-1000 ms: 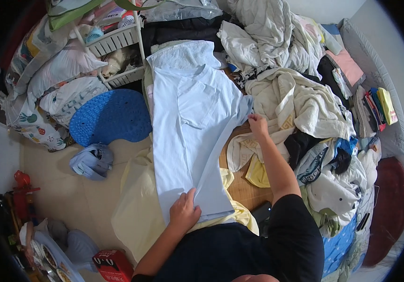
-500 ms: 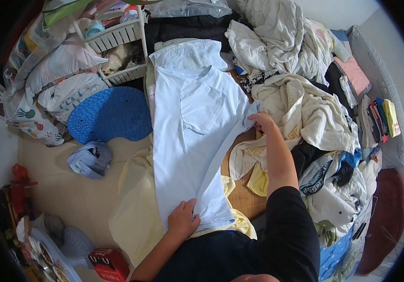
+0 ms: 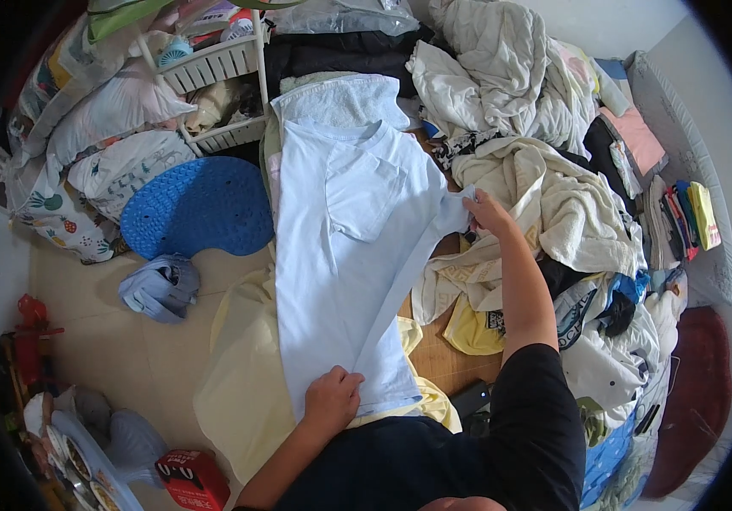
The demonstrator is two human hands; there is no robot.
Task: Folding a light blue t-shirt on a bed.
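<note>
A light blue T-shirt [image 3: 332, 281] lies spread in front of me, its neckline away from me and its hem close to my body. One sleeve is folded inward across the chest; the shirt's right side edge is partly turned over. My right hand [image 3: 487, 213] pinches the right sleeve and holds it out sideways. Near the hem, my left hand [image 3: 333, 399] rests on the shirt with its fingers curled; whether it grips the cloth there cannot be made out. Beneath the shirt show a yellow cloth [image 3: 242, 375] and, at the far end, a pale towel [image 3: 340, 100].
Cream blankets and clothes [image 3: 553, 204] are heaped at the right, beside a row of folded garments [image 3: 681, 217]. On the left are a blue textured mat [image 3: 200, 206], a bundled blue garment [image 3: 160, 289] and a white rack [image 3: 213, 68]. A red box [image 3: 191, 479] sits lower left.
My right hand has moved slightly right, drawing the sleeve outward from the shirt. My left hand stays near the hem, almost unmoved.
</note>
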